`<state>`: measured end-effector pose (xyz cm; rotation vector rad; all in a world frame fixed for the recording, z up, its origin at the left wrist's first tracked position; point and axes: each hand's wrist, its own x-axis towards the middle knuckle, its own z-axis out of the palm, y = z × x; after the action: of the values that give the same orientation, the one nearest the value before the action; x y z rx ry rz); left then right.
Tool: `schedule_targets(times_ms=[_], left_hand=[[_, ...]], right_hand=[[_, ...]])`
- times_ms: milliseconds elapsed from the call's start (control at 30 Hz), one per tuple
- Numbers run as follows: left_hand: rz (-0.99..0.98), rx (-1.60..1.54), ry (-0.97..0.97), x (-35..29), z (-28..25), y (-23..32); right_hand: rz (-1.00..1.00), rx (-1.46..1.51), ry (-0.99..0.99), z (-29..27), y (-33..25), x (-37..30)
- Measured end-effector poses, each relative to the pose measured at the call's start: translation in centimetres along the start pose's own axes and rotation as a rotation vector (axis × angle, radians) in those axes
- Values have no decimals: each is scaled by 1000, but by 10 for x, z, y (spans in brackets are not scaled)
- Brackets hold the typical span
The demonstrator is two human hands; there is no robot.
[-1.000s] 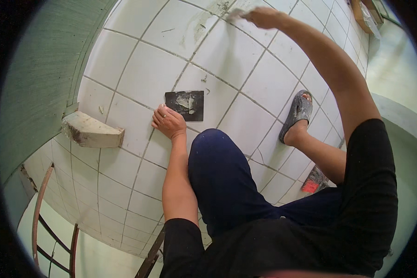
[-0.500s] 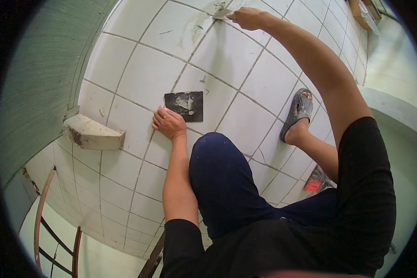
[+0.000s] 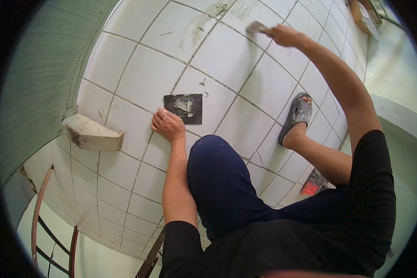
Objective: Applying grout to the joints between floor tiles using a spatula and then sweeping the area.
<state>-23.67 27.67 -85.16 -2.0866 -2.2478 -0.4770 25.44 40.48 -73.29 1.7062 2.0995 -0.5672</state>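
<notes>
One scraper (image 3: 253, 28) and a dark sheet (image 3: 197, 116) on white floor tiles

The tiled floor (image 3: 227, 46) has grey joints, grey smears (image 3: 197, 33) near its far edge and a few loose crumbs. A green panel (image 3: 46, 69) borders its left edge, with a pale wedge-shaped block (image 3: 95, 133) beside the panel's near corner. A cardboard box (image 3: 357, 17) sits at the floor's far right corner; a red-bristled brush (image 3: 309, 188) lies near the right edge, behind a grey sandal (image 3: 295, 113).

The right hand (image 3: 285, 36) has its fingers closed around the scraper, over the far part of the floor; blur hides whether the blade touches the tiles. The left hand (image 3: 168, 124) rests with fingers bent and close together at the near left corner of the sheet; whether they grip it, I cannot tell. The sheet lies flat, grey paste (image 3: 184, 105) around its middle.
</notes>
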Motion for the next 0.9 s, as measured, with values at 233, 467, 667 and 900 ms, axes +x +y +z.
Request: schedule_targets(times_ms=[233,467,667,900], left_hand=[[19,-60,-14,-4,7,13],[-8,-9,-30,-3,-4,-14],[39,-57,10,0,10,21],[14,-24,-1,-1,2,5]], right_hand=[[-150,-137,82,-20,6,56],[-61,-19,-57,6,-3,-11],[-92,-201,-26,-45,11,74],[-47,-18,-47,6,10,9]])
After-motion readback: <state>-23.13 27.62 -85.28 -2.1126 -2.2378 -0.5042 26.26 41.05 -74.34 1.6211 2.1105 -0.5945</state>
